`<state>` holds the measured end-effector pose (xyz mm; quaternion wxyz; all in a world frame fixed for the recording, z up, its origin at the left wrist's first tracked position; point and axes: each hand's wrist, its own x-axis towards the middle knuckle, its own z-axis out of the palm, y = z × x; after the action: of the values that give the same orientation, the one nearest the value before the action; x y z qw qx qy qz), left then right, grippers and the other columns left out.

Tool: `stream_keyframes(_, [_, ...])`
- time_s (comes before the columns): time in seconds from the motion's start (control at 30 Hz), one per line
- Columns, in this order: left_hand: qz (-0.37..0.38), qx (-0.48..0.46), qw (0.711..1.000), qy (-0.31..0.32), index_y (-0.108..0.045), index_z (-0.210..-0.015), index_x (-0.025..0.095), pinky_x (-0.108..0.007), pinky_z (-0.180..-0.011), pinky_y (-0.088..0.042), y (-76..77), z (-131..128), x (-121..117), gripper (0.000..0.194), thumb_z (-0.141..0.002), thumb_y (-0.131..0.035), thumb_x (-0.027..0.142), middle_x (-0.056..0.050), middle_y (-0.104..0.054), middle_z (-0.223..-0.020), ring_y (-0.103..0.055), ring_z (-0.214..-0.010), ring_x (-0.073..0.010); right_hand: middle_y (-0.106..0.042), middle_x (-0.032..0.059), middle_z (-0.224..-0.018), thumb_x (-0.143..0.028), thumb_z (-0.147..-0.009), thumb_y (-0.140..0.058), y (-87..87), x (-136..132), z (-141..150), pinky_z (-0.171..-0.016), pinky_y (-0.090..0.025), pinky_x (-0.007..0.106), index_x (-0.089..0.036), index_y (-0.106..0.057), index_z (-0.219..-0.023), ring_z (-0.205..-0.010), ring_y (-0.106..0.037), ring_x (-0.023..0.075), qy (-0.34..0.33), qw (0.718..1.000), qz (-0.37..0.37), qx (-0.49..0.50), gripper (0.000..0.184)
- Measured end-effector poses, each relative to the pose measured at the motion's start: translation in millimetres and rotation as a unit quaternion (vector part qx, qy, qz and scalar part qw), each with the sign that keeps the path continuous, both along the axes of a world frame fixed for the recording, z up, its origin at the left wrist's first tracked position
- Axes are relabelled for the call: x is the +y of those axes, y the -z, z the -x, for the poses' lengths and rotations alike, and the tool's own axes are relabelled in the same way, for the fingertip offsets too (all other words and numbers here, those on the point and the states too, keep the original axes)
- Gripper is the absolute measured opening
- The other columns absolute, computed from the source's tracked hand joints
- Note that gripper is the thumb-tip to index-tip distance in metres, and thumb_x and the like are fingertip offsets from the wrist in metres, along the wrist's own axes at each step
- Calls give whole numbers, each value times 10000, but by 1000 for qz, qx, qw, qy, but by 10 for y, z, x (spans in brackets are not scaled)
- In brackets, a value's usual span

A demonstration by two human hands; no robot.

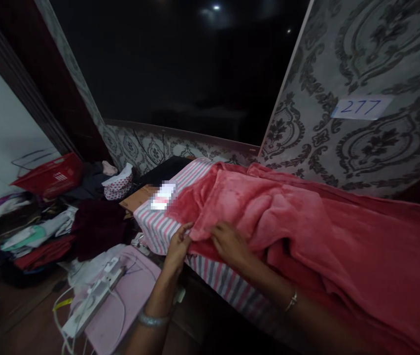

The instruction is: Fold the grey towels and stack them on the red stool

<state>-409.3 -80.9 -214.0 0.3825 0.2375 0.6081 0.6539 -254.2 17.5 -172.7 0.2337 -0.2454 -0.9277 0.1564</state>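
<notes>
A plush pinkish-red blanket (pixel 291 212) lies in loose folds over a striped cloth (pixel 156 229) of pink, grey and white. At the blanket's near left corner, my left hand (pixel 178 246) pinches the edge between thumb and fingers. My right hand (pixel 230 244) is a short way to the right, on top of the same blanket, its fingers curled into the pile close to that corner. The right fingertips are partly hidden, and they seem to grip the fabric. A blurred-out bright rectangle (pixel 163 196) rests on the striped cloth beyond my left hand.
A power strip (pixel 91 298) with cables lies on a pink board (pixel 136 291) at lower left. Piled clothes (pixel 43 236) and a red basket (pixel 52 175) stand further left. Behind the blanket, a large dark screen (pixel 195 64) hangs on the patterned wall (pixel 383 54).
</notes>
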Motion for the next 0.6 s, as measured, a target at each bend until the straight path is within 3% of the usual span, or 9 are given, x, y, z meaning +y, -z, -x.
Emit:
stream_keyframes(0.1, [9, 6, 1000, -11, -615, -1240, 142, -221, -343, -351, 30, 20, 5, 704, -630, -730, 473, 44, -611, -549, -439, -330, -103, -640, 77, -1054, -141, -968, -464, 110, -212, -20, -876, -475, 316, -225, -695, -1166, -1010, -587, 198, -4, 997, 7, -80, 316])
stream_keyframes(0.17, [8, 21, 1000, -12, -670, -1171, 144, -258, -436, -452, -26, 61, 7, 642, -642, -717, 505, 8, -661, -618, -546, -434, -141, -630, 70, -1072, -149, -980, -465, 103, -245, -18, -882, -465, 300, -231, -680, -1189, -1021, -579, 184, -7, 996, 13, -84, 311])
stream_keyframes(0.23, [-5, 54, 998, -13, -726, -1052, 147, -321, -679, -556, -135, 117, 23, 558, -668, -699, 552, -59, -735, -795, -687, -729, -215, -628, 62, -1045, -148, -982, -476, 62, -246, -25, -881, -458, 290, -229, -677, -1175, -1011, -572, 174, -27, 996, 9, -86, 290])
stream_keyframes(0.33, [2, 103, 995, -4, -750, -951, 171, -374, -1006, -477, -317, 200, 88, 490, -656, -739, 563, -109, -743, -1089, -635, -1136, -285, -623, 63, -1041, -186, -983, -517, 40, -266, -70, -904, -456, 320, -231, -668, -1178, -1033, -551, 192, -46, 996, -18, -80, 251])
stream_keyframes(0.43, [34, 133, 991, 6, -721, -980, 174, -376, -978, -482, -415, 253, 176, 533, -566, -828, 493, -109, -727, -1100, -632, -1111, -289, -615, 71, -1127, -271, -941, -622, 92, -306, -144, -947, -459, 382, -237, -633, -1239, -1089, -526, 226, -59, 996, -29, -61, 300])
stream_keyframes(0.6, [27, 133, 989, 62, -636, -1094, 162, -295, -677, -501, -473, 270, 247, 671, -503, -849, 401, -13, -668, -780, -643, -767, -204, -587, 96, -1238, -221, -893, -643, 140, -367, -214, -964, -461, 459, -212, -574, -1300, -1150, -493, 269, -30, 998, -34, -51, 412])
